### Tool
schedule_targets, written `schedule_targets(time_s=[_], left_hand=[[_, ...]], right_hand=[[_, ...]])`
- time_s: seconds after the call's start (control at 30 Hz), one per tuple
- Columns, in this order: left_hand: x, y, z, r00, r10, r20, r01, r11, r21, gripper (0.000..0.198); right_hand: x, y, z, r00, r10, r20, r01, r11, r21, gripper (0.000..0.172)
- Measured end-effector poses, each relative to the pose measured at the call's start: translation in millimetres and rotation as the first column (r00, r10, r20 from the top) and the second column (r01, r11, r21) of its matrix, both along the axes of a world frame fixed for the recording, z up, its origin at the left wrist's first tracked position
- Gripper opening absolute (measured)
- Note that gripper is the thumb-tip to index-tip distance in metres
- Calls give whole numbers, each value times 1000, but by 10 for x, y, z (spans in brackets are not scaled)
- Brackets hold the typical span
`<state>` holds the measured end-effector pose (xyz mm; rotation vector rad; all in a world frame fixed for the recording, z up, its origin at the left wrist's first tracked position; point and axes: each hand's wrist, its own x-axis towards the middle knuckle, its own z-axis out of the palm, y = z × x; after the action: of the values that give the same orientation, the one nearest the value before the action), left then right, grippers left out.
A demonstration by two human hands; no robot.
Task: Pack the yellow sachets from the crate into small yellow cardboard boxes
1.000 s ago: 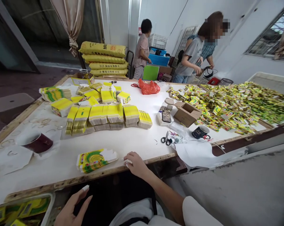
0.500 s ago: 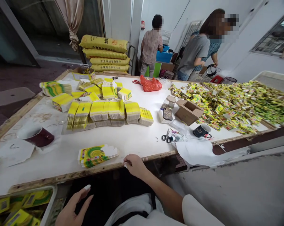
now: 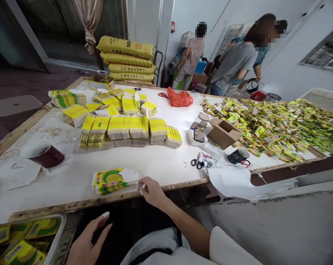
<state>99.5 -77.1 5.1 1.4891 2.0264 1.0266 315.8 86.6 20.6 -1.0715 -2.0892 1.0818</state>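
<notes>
A small stack of flattened yellow-and-green printed cartons (image 3: 111,180) lies near the table's front edge, its white flaps pointing right. My right hand (image 3: 152,193) is at the flap end, with thumb and forefinger closed on the tip of a flattened carton; how many layers are between them I cannot make out. My left hand (image 3: 90,239) hangs below the table edge, open and holding nothing, thumb and forefinger apart. White coverings show on fingertips of both hands. At lower left, a white-rimmed bin (image 3: 62,224) holds yellow boxes.
Bundled yellow cartons (image 3: 119,127) stand in rows mid-table. A maroon mug (image 3: 50,156) is left; scissors (image 3: 196,162), a phone (image 3: 199,134), a cardboard box (image 3: 224,132) and a dark mug (image 3: 237,156) are right. Small packets (image 3: 268,129) are heaped beyond. Several people stand behind.
My right hand has moved left to the flap end of the carton stack, and its fingers have closed there. My left hand has barely moved. A person at the back has shifted right.
</notes>
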Motion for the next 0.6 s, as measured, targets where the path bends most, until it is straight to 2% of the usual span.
schedule_targets(time_s=[0.23,0.6], left_hand=[[26,28,20,1000,4,27,-3,999,-38,42],[32,53,-14,999,-45,18,45,999,3,45]], right_hand=[[34,-11,11,998,39,53,-39,999,2,21],[49,-10,-3,995,66,72,-67,998,9,26]])
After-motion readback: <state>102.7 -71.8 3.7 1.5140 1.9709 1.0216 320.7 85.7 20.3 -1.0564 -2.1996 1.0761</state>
